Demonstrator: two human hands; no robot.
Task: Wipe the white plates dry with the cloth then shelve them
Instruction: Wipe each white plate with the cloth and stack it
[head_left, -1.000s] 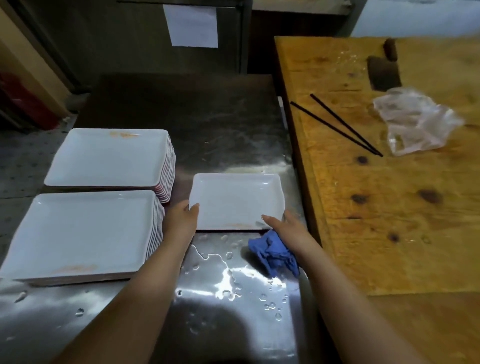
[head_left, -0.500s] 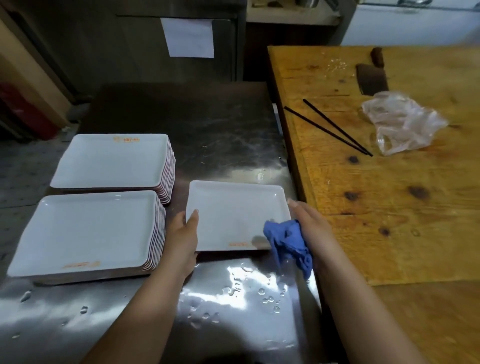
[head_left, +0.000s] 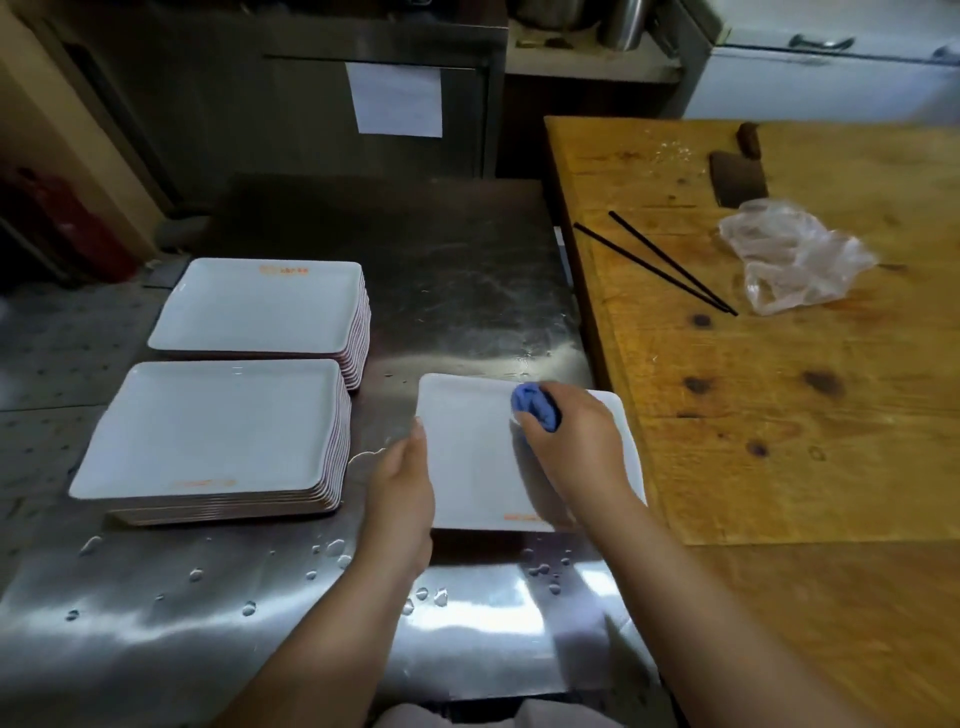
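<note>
The single white rectangular plate (head_left: 472, 462) you are working on lies flat on the wet stainless steel counter (head_left: 457, 291), close to its right edge, just beside the wooden table (head_left: 779, 415). A small orange mark sits near the plate's front rim. Your right hand (head_left: 576, 441) is over the plate's far right part, fingers curled round the bunched blue cloth (head_left: 535, 410), which presses down on the plate's surface near the far rim. Your left hand (head_left: 402, 488) grips the plate's left edge, thumb lying along the rim and the other fingers tucked out of sight, so you cannot tell how they sit beneath.

To the left on the same counter stand two stacks of white rectangular plates: the near stack (head_left: 213, 431) and the far stack (head_left: 260, 306), side by side, almost touching, well apart from the plate under your hands. Water droplets (head_left: 332, 548) bead on the steel in front of the plate and stacks.

On the wooden table lie a pair of black chopsticks (head_left: 670, 265), a crumpled clear plastic bag (head_left: 795, 260) just beside their tips, and a dark cleaver (head_left: 737, 176) behind the bag. A white paper sheet (head_left: 397, 98) hangs on the dark cabinet at the back
</note>
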